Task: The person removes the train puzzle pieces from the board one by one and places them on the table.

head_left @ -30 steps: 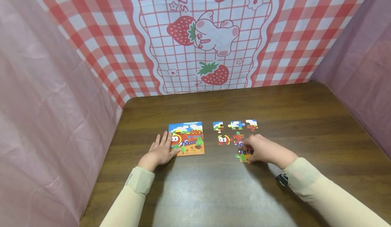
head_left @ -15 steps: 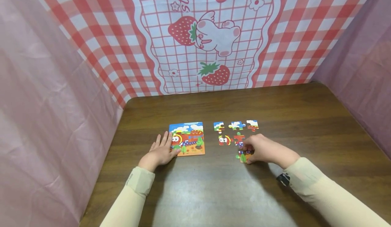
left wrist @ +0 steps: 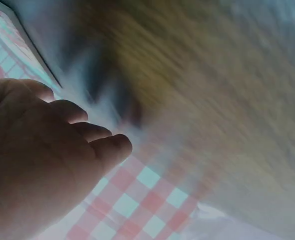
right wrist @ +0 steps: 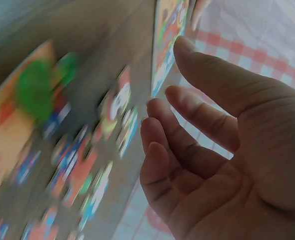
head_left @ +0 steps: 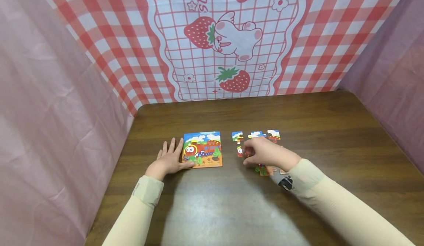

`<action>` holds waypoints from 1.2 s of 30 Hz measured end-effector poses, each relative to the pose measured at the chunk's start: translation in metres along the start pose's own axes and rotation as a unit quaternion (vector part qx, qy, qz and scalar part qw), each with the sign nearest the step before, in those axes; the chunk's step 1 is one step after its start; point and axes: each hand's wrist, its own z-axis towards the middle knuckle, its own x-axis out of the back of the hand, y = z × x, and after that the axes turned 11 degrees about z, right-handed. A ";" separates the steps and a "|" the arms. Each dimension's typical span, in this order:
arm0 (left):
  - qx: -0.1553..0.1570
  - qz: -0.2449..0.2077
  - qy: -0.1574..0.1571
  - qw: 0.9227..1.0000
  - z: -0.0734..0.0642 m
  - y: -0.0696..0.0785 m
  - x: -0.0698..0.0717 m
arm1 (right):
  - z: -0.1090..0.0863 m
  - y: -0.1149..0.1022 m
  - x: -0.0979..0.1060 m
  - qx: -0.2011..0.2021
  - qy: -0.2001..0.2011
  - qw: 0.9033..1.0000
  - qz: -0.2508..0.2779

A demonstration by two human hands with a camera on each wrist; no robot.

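A square train picture board [head_left: 202, 150] lies on the table. My left hand [head_left: 167, 162] rests flat at its left side, fingers spread and thumb over the lower left corner. In the left wrist view, the left hand [left wrist: 42, 155] holds nothing. Over the loose jigsaw pieces reaches my right hand [head_left: 269, 154], thumb and fingertips around the face piece [head_left: 240, 151], which it partly covers. The right wrist view shows the right hand [right wrist: 222, 145] with loosely bent fingers and a gap to the thumb, nothing between them. Beyond lies the face piece [right wrist: 118, 102], blurred.
Three sky pieces, at left [head_left: 236, 135], middle [head_left: 256, 134] and right [head_left: 273, 134], form the back row. Below the right hand, a tree piece [head_left: 264, 170] lies near the front. A checked red cloth [head_left: 122, 47] hangs behind the brown table [head_left: 205, 209].
My right hand has moved left and slightly back, from the tree piece to the face piece. The left hand has slid a little left, its fingers off the board.
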 end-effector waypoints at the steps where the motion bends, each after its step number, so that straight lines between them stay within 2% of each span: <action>1: 0.001 0.002 -0.005 1.000 0.001 -0.002 0.000 | 0.007 -0.003 -0.003 0.004 -0.004 1.000 0.004; 5: 0.001 0.001 -0.020 1.000 0.004 -0.005 -0.002 | 0.037 -0.015 -0.014 0.017 -0.011 1.000 0.005; 11: 0.005 0.004 -0.023 1.000 0.003 -0.005 0.001 | 0.084 -0.037 -0.041 0.003 -0.022 1.000 0.002; 15: 0.008 0.010 -0.028 1.000 0.003 -0.005 0.001 | 0.109 -0.050 -0.068 0.023 -0.023 0.999 -0.030; 18: 0.007 0.013 -0.029 0.999 0.004 -0.005 0.000 | 0.122 -0.058 -0.085 0.020 -0.020 0.998 -0.058; 22: 0.005 0.020 -0.030 0.999 0.004 -0.005 -0.002 | 0.130 -0.068 -0.097 -0.023 -0.014 0.996 -0.083; 25: 0.005 0.024 -0.030 0.999 0.006 -0.005 -0.003 | 0.134 -0.072 -0.100 -0.038 -0.012 0.995 -0.089; 36: 0.009 0.016 -0.032 0.999 0.002 -0.002 0.000 | 0.139 -0.076 -0.097 -0.033 -0.020 0.997 -0.063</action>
